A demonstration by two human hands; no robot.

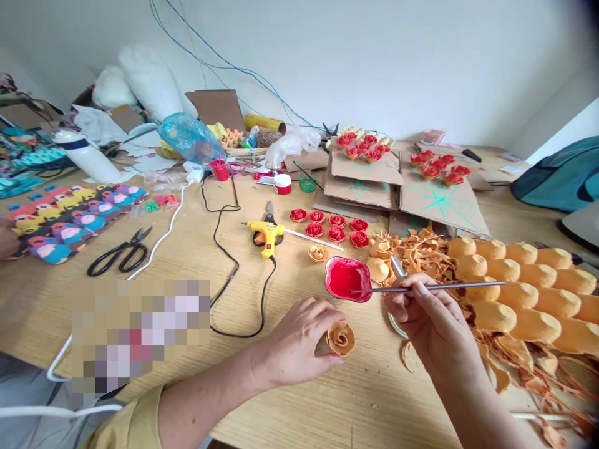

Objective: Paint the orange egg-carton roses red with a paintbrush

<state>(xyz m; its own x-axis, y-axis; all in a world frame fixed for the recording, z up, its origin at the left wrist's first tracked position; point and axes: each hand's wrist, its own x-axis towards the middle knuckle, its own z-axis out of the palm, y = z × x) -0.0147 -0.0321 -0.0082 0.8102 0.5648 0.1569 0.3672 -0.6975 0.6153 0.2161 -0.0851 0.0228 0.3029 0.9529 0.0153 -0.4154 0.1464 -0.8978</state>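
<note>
My left hand (pixel 306 343) is closed around the side of an unpainted tan paper rose (pixel 341 338), its spiral petals facing up. In my right hand (pixel 428 318) a thin dark paintbrush (pixel 449 286) lies level between thumb and fingers. The brush's left end reaches into a small bowl of red paint (pixel 347 279), just beyond the rose. Another plain tan rose (pixel 318 252) sits behind the bowl. Several red-painted roses (pixel 336 234) stand in two rows farther back.
A yellow glue gun (pixel 266 236) with a black cord and black-handled scissors (pixel 119 252) lie left of centre. Orange egg-carton pieces (pixel 515 280) and scraps fill the right. Stacked cardboard (pixel 362 187) at the back carries more red roses. A blue bag (pixel 559 168) stands far right.
</note>
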